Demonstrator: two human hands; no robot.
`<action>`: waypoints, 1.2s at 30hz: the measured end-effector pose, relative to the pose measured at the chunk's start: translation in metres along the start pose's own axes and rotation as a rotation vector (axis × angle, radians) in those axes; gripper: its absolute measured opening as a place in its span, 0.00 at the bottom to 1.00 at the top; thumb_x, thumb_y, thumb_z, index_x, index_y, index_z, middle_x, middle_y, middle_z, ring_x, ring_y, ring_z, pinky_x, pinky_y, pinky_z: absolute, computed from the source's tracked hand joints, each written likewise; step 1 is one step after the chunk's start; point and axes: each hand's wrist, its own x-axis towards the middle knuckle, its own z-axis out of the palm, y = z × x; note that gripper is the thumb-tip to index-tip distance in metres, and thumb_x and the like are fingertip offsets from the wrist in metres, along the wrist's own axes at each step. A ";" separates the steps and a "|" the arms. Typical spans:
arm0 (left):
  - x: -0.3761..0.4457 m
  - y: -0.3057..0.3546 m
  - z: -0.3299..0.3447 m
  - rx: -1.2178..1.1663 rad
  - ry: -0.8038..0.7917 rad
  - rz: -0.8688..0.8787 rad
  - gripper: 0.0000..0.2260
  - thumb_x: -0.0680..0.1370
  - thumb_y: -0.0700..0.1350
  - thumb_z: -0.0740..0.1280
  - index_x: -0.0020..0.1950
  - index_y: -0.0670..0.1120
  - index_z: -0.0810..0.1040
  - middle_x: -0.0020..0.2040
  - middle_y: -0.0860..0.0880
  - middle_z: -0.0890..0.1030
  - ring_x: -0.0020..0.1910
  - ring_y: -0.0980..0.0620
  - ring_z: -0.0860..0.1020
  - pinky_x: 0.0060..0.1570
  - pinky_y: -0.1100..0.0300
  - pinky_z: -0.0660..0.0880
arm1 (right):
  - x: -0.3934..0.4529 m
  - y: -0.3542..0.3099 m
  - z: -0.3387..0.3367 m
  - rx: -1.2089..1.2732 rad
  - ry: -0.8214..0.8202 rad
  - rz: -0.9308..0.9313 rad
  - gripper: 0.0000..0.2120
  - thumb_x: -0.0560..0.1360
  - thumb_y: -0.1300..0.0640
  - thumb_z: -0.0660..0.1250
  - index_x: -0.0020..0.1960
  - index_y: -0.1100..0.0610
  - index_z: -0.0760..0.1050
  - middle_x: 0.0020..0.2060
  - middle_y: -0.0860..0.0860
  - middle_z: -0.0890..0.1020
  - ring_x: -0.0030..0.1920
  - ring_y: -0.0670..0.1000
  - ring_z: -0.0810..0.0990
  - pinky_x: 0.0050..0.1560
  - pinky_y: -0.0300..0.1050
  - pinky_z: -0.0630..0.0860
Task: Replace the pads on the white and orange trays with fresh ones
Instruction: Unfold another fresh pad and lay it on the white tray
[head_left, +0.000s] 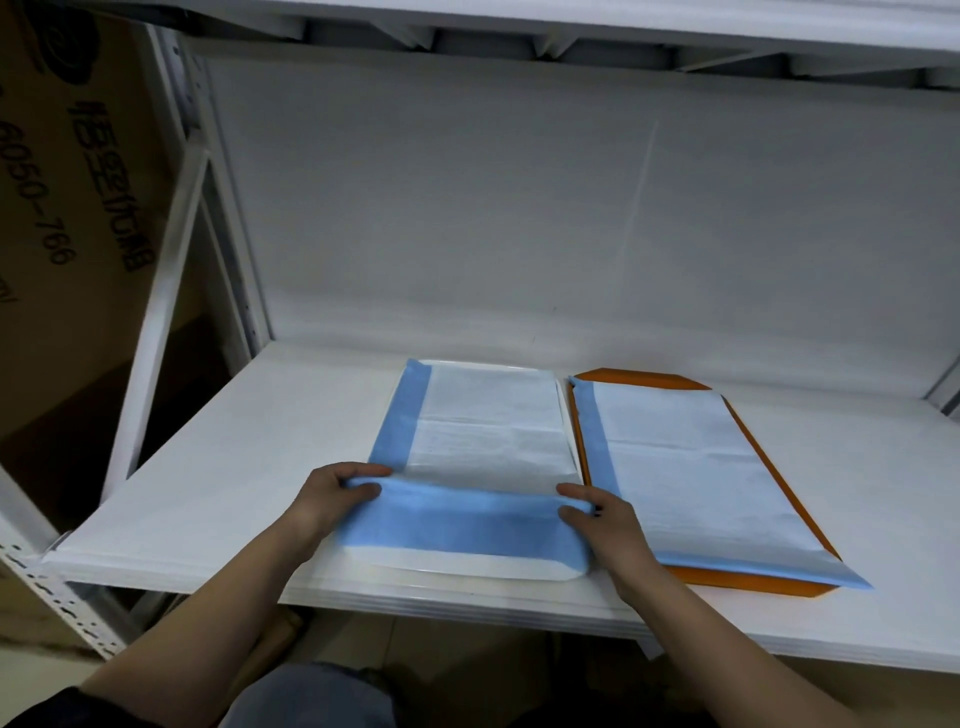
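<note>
Two trays lie side by side on a white shelf. The white tray (569, 441) on the left carries a white pad with blue borders (483, 431). Its near end is folded back, showing the blue underside. My left hand (337, 496) pinches the left end of that fold and my right hand (605, 514) pinches the right end. The orange tray (779, 478) on the right carries a second blue-bordered pad (685, 467), lying flat and overhanging the tray's near edge. No hand touches it.
The white shelf board (208, 478) runs wide to both sides, with a white back wall (467, 208) behind and another shelf overhead. White metal rack posts (171, 291) stand at the left, with a large cardboard box (67, 208) beyond them.
</note>
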 end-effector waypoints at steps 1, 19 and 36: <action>0.001 -0.001 0.003 0.005 0.031 0.010 0.10 0.76 0.34 0.67 0.53 0.46 0.82 0.53 0.49 0.80 0.49 0.54 0.77 0.52 0.62 0.70 | 0.000 0.000 0.002 -0.001 0.028 -0.013 0.12 0.76 0.63 0.66 0.58 0.55 0.79 0.53 0.49 0.76 0.55 0.50 0.74 0.62 0.46 0.71; 0.017 0.000 0.004 1.051 0.232 0.806 0.14 0.66 0.30 0.68 0.43 0.46 0.70 0.38 0.49 0.77 0.39 0.47 0.79 0.63 0.42 0.69 | 0.016 0.005 -0.019 -1.060 0.160 -0.929 0.24 0.57 0.66 0.79 0.45 0.51 0.71 0.30 0.48 0.75 0.28 0.48 0.74 0.25 0.38 0.62; 0.016 0.009 0.007 1.703 -0.320 1.045 0.18 0.62 0.44 0.75 0.52 0.48 0.83 0.60 0.48 0.80 0.41 0.51 0.80 0.37 0.60 0.73 | 0.038 0.008 -0.027 -1.410 -0.118 -1.309 0.24 0.57 0.67 0.79 0.53 0.58 0.81 0.57 0.54 0.80 0.40 0.54 0.80 0.30 0.45 0.76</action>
